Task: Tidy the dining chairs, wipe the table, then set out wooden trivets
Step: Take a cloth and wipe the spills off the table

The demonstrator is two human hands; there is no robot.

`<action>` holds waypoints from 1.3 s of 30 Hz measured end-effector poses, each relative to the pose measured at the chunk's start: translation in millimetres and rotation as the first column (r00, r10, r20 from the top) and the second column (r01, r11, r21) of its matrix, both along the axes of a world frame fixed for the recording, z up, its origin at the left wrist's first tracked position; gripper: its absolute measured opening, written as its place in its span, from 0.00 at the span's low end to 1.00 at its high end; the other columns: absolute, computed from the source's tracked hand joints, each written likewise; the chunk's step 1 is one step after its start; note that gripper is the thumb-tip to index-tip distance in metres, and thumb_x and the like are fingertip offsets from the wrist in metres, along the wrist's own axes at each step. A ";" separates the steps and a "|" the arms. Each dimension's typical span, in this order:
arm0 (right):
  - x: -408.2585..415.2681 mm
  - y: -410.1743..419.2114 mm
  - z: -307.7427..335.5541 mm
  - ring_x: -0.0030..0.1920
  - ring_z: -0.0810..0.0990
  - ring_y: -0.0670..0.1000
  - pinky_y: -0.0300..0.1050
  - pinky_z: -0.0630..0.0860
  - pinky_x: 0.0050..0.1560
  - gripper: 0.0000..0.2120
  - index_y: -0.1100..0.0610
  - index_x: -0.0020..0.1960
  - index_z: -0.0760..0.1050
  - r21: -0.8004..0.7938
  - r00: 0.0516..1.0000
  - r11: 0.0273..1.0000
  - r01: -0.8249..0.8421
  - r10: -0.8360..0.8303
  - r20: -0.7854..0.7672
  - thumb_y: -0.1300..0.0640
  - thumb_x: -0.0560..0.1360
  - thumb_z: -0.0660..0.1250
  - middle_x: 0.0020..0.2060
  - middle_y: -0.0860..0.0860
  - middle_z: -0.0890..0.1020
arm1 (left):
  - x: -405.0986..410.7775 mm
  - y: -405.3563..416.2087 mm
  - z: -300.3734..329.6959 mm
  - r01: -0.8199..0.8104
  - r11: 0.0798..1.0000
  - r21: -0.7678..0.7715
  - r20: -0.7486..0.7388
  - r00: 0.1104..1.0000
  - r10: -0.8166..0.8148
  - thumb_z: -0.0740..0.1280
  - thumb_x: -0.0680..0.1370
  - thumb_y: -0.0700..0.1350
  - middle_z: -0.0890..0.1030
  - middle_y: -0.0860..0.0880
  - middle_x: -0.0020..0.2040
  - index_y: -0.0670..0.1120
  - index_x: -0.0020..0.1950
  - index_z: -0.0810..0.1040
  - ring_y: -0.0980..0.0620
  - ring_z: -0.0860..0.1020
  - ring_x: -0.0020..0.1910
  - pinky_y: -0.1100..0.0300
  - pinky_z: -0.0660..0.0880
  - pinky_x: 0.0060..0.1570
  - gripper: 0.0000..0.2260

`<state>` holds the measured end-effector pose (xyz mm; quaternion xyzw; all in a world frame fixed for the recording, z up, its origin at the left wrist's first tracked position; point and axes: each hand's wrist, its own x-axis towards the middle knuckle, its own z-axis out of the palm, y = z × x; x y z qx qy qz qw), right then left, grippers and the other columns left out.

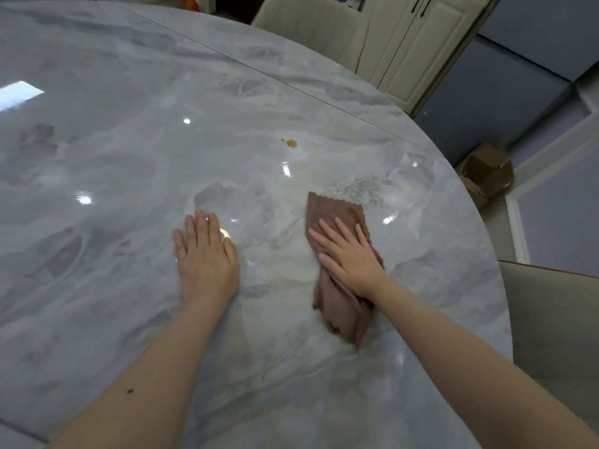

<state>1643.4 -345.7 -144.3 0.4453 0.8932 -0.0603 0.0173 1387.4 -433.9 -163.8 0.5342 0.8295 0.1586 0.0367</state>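
Wiping step under way: right hand (348,254) lies flat, fingers straight, pressing the brown cloth (340,270) onto the marble worktop (129,140), near right. Left hand (205,254) rests flat and bare beside it, bracing; no grip on anything. An amber spill (290,143) sits farther out, well apart from the cloth. Best approach, I judge: keep the palm weighted, push outward over the spill, overlap passes. Chairs (311,24) stand at the far and right edges; no trivets in view.

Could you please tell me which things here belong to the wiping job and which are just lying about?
Job: cloth under right hand; table; brown spill; left hand; chairs.
Lying about: cardboard box; cupboard.
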 end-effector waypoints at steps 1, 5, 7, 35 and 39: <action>-14.8 7.8 0.2 0.77 0.45 0.51 0.62 0.43 0.74 0.28 0.37 0.75 0.48 -0.008 0.998 0.998 0.060 -0.060 -0.011 0.33 0.77 0.37 0.77 0.40 0.51 | 0.2 0.2 -0.7 -0.002 1.000 0.001 -0.003 1.000 0.002 0.41 0.77 0.50 0.60 0.39 0.75 0.37 0.75 0.60 0.40 0.57 0.75 0.45 0.47 0.73 0.30; -82.8 28.3 -4.0 0.77 0.45 0.54 0.63 0.39 0.74 0.24 0.39 0.76 0.50 -0.011 0.977 0.978 0.207 -0.207 -0.042 0.40 0.81 0.46 0.77 0.42 0.52 | -0.6 1.3 -3.6 -0.008 1.000 -0.001 -0.016 1.000 0.008 0.44 0.78 0.49 0.59 0.40 0.76 0.38 0.75 0.58 0.41 0.55 0.76 0.45 0.45 0.73 0.28; -97.8 16.5 -4.2 0.77 0.47 0.53 0.61 0.41 0.74 0.25 0.40 0.76 0.51 0.017 0.988 0.989 0.149 -0.149 -0.041 0.40 0.80 0.44 0.77 0.43 0.54 | -1.1 1.1 -3.3 -0.007 1.000 -0.010 -0.012 1.000 0.007 0.44 0.78 0.49 0.58 0.40 0.76 0.38 0.76 0.58 0.41 0.54 0.76 0.46 0.45 0.73 0.28; -110.8 -45.7 0.1 0.77 0.45 0.59 0.62 0.40 0.73 0.30 0.43 0.77 0.52 -0.086 0.927 0.930 0.358 -0.365 -0.085 0.36 0.77 0.46 0.78 0.51 0.48 | 1.0 1.2 0.3 -0.013 1.000 0.002 -0.001 1.000 0.013 0.42 0.78 0.50 0.63 0.38 0.74 0.37 0.74 0.62 0.39 0.59 0.74 0.44 0.50 0.73 0.29; -119.1 -52.3 0.5 0.77 0.52 0.55 0.52 0.40 0.74 0.28 0.44 0.75 0.60 -0.037 0.989 0.997 0.065 -0.069 -0.131 0.39 0.76 0.49 0.76 0.50 0.58 | -1.4 1.6 0.2 0.003 1.000 0.009 0.025 1.000 -0.003 0.42 0.77 0.51 0.63 0.39 0.74 0.37 0.73 0.63 0.40 0.59 0.74 0.45 0.51 0.73 0.30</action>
